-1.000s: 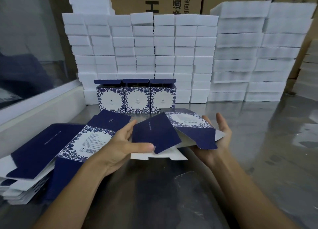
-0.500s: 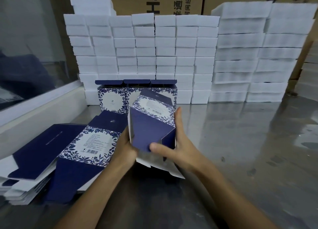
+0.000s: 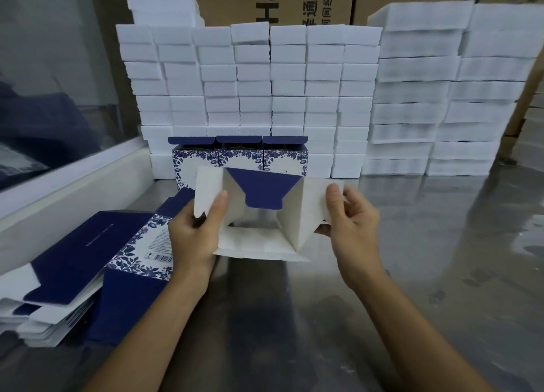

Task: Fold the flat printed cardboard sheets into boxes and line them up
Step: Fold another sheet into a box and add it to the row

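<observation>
Half-opened box (image 3: 290, 215) is being held up between both hands above the metal table (image 3: 412, 274), open end facing the camera. Left hand (image 3: 192, 235) is pinching its left flap; right hand (image 3: 351, 215) is pinching the right flap. Three folded boxes (image 3: 240, 156) are standing lined up just behind; flat sheets (image 3: 88, 259) are lying left.

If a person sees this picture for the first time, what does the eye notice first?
First, the half-opened box at the centre, held between the left hand and the right hand, its white inside facing the camera. Behind it rises a wall of white foam blocks, with three finished boxes in a row at its foot.
</observation>
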The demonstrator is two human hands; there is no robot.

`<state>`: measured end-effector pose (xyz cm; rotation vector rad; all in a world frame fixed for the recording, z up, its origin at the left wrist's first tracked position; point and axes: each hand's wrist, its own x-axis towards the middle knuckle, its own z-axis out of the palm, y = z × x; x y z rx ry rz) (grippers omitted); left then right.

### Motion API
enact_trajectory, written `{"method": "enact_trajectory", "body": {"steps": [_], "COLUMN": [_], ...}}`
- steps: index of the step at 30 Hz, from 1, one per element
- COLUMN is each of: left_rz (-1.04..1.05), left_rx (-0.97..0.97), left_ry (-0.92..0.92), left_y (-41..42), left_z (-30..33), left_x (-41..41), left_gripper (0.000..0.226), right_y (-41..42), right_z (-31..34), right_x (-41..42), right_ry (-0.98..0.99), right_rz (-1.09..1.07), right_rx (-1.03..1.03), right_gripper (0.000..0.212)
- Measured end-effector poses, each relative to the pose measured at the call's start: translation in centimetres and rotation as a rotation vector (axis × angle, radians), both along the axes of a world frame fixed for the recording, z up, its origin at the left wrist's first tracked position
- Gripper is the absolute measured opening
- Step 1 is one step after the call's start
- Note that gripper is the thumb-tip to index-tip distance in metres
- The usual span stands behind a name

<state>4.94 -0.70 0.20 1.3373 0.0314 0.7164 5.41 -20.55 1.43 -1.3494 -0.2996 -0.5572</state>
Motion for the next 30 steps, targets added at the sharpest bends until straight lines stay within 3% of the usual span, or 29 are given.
{"method": "enact_trajectory", "body": {"steps": [1,7,9,13,17,21,23,27,30], "left_rz": [-0.011,-0.025,-0.020,0.000,0.071,0.089,0.107,0.084,0.096], "left_rx": [-0.010,-0.050,-0.063,-0.092,-0.128,-0.130,-0.114,-0.037,0.162], "left_ry": [0.005,0.019,0.035,0.060,0.060,0.058,0.065,0.054,0.016], "left_y": [0.0,-0.3,-0.2,-0.2,0.4,0.6,0.7,0.6,-0.1], "left_z": [0.0,0.2,0.1,0.4,0.5,0.4,0.2,-0.1,-0.5], "left_x": [0.0,0.2,0.3,0.2,0.4,0.6,0.7,0.8,0.5], "left_gripper": [0.020,0.024,0.023,0.029,0.027,0.023,0.026,0.030,0.027], "right_y": [-0.3,-1.5,-1.4,-1.0,-1.2,-1.7,-1.3,-0.6,-0.8], "right_z": [0.0,-0.2,-0.2,-0.6,-0.6,-1.7,-2.1,-2.1,-2.3], "right_x": [0.2,1.1,1.1,1.1,0.9,1.1,1.1,1.4,1.4], "right_ry": [0.001,0.047,0.074,0.036,0.061,0.022,0.018,0.019,0.038], "right_rz": [0.000,-0.032,-0.031,-0.013,0.186,0.260,0.278,0.094,-0.060], "right_rx": [0.060,0.192,0.173,-0.063,-0.230,-0.657,-0.720,-0.542,-0.533], "right_gripper": [0.011,0.012,0.024,0.049,0.075,0.092,0.081,0.022,0.018]}}
